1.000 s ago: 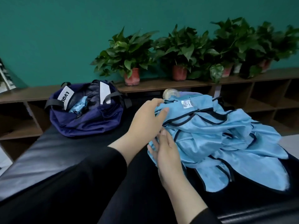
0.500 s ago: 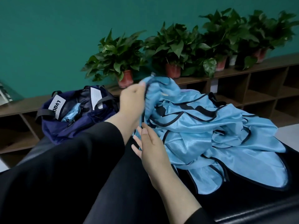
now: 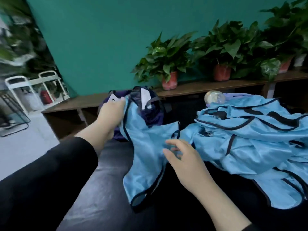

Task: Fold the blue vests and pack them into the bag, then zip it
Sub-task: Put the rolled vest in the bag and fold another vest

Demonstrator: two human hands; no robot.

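Observation:
One light blue vest point(image 3: 145, 147) with dark trim hangs stretched from my left hand point(image 3: 111, 114), which grips its top edge in front of the navy bag point(image 3: 148, 112). My right hand point(image 3: 183, 157) hovers with spread, relaxed fingers at the vest's right side, touching or just above the fabric. The vest's lower end lies on the black padded bench point(image 3: 103, 197). A crumpled pile of several more blue vests point(image 3: 250, 140) lies to the right. The bag stands open at the bench's far end, partly hidden behind the held vest.
A wooden shelf point(image 3: 200, 87) runs along the teal wall with potted plants point(image 3: 168, 64) on it. A clear round bottle point(image 3: 215, 97) lies behind the vest pile. White metal chairs point(image 3: 20, 90) stand on the floor at the left.
My left hand has pulled one vest off the pile and carried it left, toward the bag. My right hand has left the pile and opened by the vest. The view swung left.

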